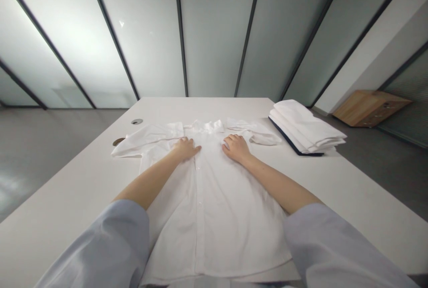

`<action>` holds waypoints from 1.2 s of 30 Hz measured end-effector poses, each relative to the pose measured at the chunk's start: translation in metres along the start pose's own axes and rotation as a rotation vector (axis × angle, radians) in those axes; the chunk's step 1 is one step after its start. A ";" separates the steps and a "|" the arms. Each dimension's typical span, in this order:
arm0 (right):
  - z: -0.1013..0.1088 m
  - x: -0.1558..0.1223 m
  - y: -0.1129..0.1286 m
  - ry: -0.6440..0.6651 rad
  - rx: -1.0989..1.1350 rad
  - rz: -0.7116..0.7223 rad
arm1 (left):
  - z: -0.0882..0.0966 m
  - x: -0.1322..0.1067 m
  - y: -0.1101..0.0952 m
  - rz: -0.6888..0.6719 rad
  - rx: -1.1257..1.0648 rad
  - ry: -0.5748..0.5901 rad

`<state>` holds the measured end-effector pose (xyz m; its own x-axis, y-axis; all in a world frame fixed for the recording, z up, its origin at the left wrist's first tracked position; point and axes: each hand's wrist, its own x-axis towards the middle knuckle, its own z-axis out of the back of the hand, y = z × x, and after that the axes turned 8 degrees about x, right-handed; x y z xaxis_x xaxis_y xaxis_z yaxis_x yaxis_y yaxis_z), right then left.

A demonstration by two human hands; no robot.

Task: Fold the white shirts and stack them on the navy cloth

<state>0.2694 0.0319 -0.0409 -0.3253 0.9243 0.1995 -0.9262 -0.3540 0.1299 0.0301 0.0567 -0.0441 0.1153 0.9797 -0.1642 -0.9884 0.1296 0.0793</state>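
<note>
finds white shirt point(217, 207) flat beneath left hand point(186, 149), toward eleven o'clock, and right hand point(237, 148), toward one o'clock; notes fingers point(234, 137) part-open, bent, resting atop it, gripping nothing.

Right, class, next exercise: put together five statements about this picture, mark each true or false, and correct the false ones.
1. The left hand and the right hand both touch the white shirt. True.
2. The shirt's collar is at the end nearest the person. False: the collar is at the far end.
3. Buttons show along the shirt's front. True.
4. The folded white cloth lies left of the shirt. False: it lies to the right.
5. The person's sleeves are red. False: the sleeves are pale grey-blue.
</note>
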 end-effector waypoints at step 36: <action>-0.029 0.027 -0.015 0.235 0.137 -0.048 | 0.006 0.019 0.004 0.104 -0.016 -0.168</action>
<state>0.2693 0.0660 -0.0653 -0.3317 0.9426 -0.0393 -0.9123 -0.3099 0.2676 0.0292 0.0769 -0.0414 0.0262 0.9996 0.0104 -0.9971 0.0254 0.0712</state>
